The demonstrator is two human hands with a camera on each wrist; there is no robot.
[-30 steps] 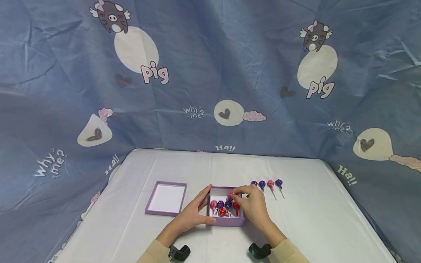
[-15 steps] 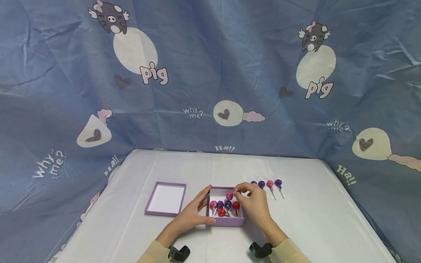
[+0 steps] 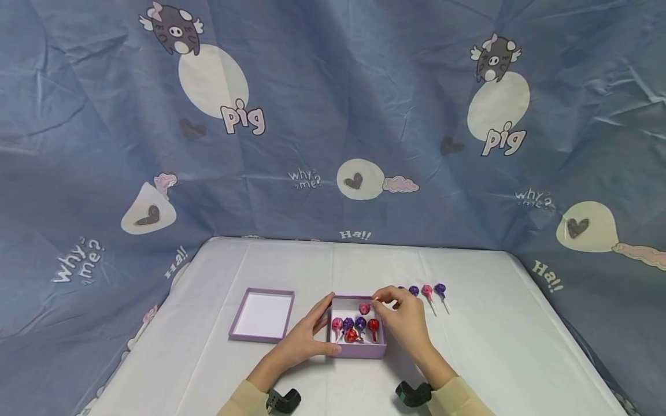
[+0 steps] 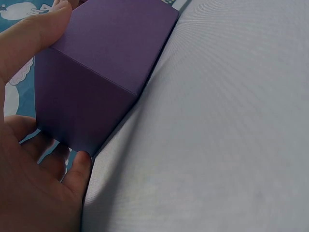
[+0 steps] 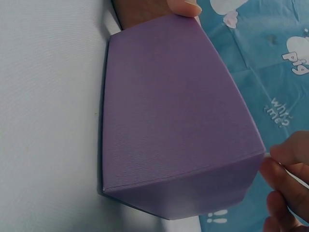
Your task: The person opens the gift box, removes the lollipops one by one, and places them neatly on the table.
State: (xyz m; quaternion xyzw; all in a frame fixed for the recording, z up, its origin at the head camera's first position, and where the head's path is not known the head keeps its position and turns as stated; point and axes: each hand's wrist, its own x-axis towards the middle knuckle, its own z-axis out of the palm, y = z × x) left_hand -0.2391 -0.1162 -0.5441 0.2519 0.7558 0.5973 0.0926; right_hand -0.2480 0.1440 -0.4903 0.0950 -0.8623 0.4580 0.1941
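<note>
In the head view, a purple open box [image 3: 359,351] with a white inside holds several wrapped lollipops, among them a pink one [image 3: 337,325], a purple one [image 3: 361,323] and a red one [image 3: 373,326]. My left hand [image 3: 303,340] grips the box's left end, thumb at the front rim and fingers spread along the side, as the left wrist view also shows. At the back right corner, my right hand [image 3: 407,320] pinches the stick of another pink lollipop [image 3: 365,308] with thumb and forefinger. Its head lies over the rear part of the box, pointing left.
Left of the box lies a shallow purple-edged lid [image 3: 264,314], its white inside up. Several more lollipops lie in a row behind the right hand, including a pink one [image 3: 428,290] and a purple one [image 3: 440,289]. A blue printed cloth [image 3: 333,115] hangs behind the table.
My right hand has drawn slightly back and right, uncovering the red lollipop and more of the pinched pink one. The left hand and box have stayed put.
</note>
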